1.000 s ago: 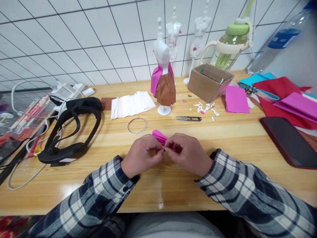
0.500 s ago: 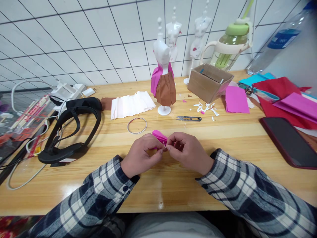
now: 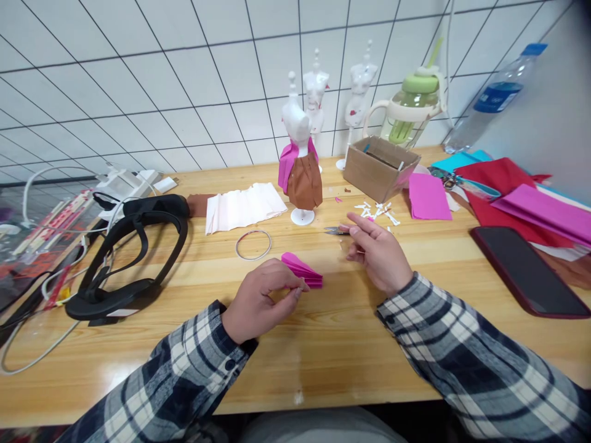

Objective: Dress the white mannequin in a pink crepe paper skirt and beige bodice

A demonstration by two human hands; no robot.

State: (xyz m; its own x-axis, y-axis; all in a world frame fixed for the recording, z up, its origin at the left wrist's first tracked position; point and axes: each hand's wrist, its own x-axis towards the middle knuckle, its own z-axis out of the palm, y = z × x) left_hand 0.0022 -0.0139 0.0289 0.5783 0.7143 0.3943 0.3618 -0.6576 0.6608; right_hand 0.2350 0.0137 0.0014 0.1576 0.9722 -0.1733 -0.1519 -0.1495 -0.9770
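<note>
My left hand [image 3: 264, 299] is closed in a pinch on the lower edge of a piece of folded magenta paper [image 3: 302, 269]. The paper's pleats fan out past the fingertips. My right hand [image 3: 382, 253] is apart from the paper, fingers stretched out and apart above the table. Its fingertips are over the handle end of the small thread snips [image 3: 333, 231], hiding part of them; I cannot tell whether they touch. Small white scraps [image 3: 376, 212] lie just beyond that hand. A mini mannequin [image 3: 298, 126] wearing a magenta and brown pleated paper dress stands behind.
A metal ring [image 3: 253, 245] and pleated white paper [image 3: 244, 208] lie left of centre. At the left is a black headset [image 3: 129, 264]. A cardboard box [image 3: 376, 169], magenta sheets [image 3: 429, 197] and a phone [image 3: 529, 271] are on the right. Two bare mannequins stand near the tiled wall.
My right hand has left the magenta paper and moved right and forward to the snips, its fingers opening. My left hand still pinches the paper. The camera view has shifted slightly.
</note>
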